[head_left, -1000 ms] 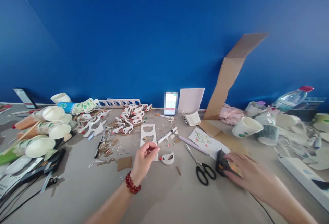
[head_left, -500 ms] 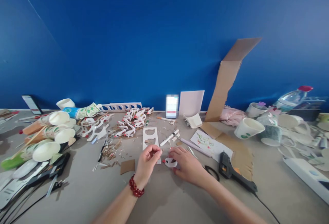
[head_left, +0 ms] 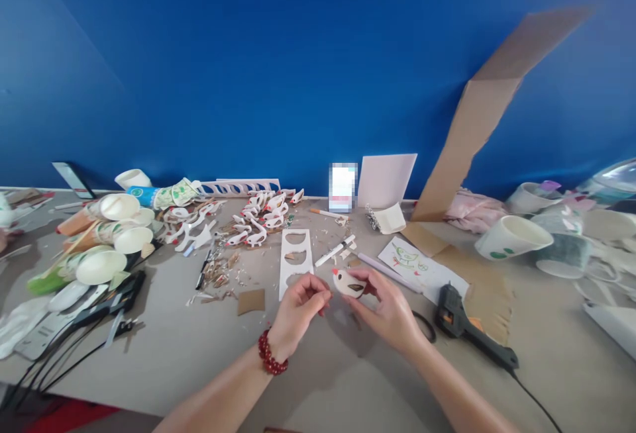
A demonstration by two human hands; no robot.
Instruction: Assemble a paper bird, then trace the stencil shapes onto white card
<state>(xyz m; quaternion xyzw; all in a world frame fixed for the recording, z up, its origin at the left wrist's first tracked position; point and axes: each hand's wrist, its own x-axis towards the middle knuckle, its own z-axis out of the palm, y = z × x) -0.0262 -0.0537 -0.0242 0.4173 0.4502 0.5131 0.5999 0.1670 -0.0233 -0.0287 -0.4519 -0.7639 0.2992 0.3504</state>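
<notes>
1. The grey table (head_left: 163, 360) runs under both hands and is cut off by the frame on the right.
2. A brown cardboard strip (head_left: 472, 128) leans on the blue wall, far beyond the right hand (head_left: 390, 314); its top end is blurred.
3. Well out to the left of the left hand (head_left: 298, 307) lies a heap of paper cups (head_left: 106, 238) on their sides.
4. A black glue gun (head_left: 454, 310) lies just right of the right hand; its cord leaves the picture at the bottom.
5. The left hand is curled, thumb and fingertips pinched together; whether anything small sits between them cannot be made out.
6. The right hand, palm up, pinches a white bird cut-out (head_left: 349, 283) in its fingertips, held above the table between the two hands, close to the left thumb.
7. A white stencil strip (head_left: 296, 257) lies just beyond the left hand, its near end hidden by the fingers.
8. Scissors (head_left: 428, 328) are mostly hidden behind the right hand; only one black handle loop shows.
</notes>
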